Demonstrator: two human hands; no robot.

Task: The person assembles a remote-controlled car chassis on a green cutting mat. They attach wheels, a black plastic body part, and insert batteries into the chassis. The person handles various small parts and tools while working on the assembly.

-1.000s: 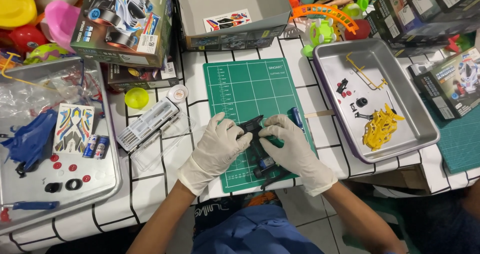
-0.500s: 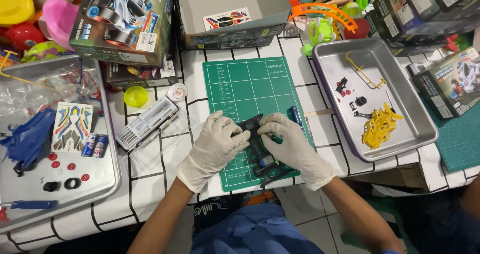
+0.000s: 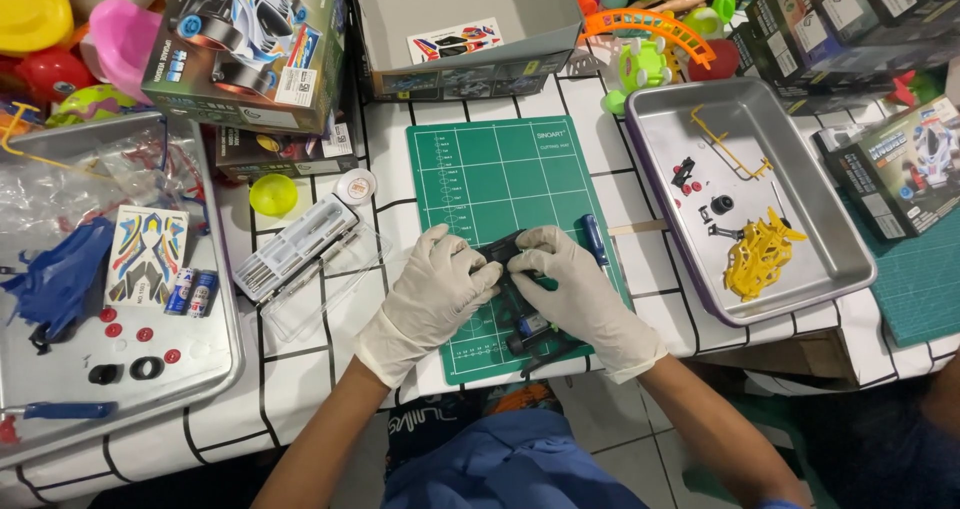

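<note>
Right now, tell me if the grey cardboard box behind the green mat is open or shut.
Open. The grey cardboard box has no lid on, and a sticker sheet lies visible on its floor.

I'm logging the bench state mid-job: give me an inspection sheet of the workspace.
Surface: white tiled table with black grid lines; green cutting mat at centre.
Job's things: small black plastic chassis on the mat, gripped by both hands.
Clutter: blue-handled tool; clear case of bits; right metal tray with yellow plastic parts; left metal tray with sticker sheet; printed kit boxes.
Grippers: white-gloved left hand and right hand closed on the chassis.
Cables: nothing seen.
Surroundings: colourful plastic toys along the far edge.
</note>
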